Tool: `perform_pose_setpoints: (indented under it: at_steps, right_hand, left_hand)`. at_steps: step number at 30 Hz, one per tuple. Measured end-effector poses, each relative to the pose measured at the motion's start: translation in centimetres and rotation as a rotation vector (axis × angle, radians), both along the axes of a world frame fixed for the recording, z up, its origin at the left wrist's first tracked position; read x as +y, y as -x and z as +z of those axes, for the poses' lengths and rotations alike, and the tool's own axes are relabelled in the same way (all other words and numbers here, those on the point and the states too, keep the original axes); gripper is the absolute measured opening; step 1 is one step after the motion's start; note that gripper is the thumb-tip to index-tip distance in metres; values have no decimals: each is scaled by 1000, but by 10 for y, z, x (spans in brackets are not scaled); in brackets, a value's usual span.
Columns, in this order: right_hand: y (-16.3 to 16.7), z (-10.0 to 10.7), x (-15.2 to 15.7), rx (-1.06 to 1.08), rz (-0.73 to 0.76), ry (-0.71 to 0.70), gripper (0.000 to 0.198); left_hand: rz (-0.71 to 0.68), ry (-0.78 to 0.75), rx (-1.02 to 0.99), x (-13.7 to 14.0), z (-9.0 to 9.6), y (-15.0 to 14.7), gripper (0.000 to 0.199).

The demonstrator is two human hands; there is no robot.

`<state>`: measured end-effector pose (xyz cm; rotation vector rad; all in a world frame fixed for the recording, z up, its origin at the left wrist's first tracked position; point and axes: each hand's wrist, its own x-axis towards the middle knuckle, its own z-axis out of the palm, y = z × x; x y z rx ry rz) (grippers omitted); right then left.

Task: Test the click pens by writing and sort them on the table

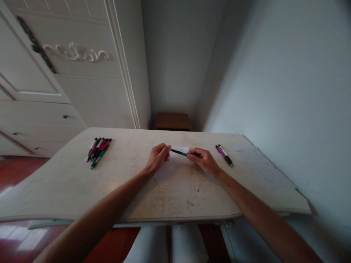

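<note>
Between my two hands a pen with a black grip and a green barrel is held level above a sheet of paper. My left hand is closed, its thumb and finger at the pen's black end. The fingers of my right hand pinch the green end. On the table to the right lie a purple pen and a white pen, side by side with black grips. A bunch of several pens, red, green and white with black parts, rests on the left.
The white table has stains and small dark specks. A sheet with writing lies at its right edge, next to the wall. White cabinets stand on the left, and a brown wooden piece is behind the table.
</note>
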<state>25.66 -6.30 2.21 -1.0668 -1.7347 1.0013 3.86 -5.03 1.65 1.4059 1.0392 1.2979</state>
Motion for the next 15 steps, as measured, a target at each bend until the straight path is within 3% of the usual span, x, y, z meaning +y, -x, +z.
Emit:
perform_pose_setpoints:
  at_steps: [6,15]
  right_hand:
    - [-1,1,0,45,-36,20,33]
    - [-4,1,1,51,-70,12,39]
  left_hand:
    - [12,-20,121,-3,-1,1,52]
    - [-29,-94,56,-5,2,0,40]
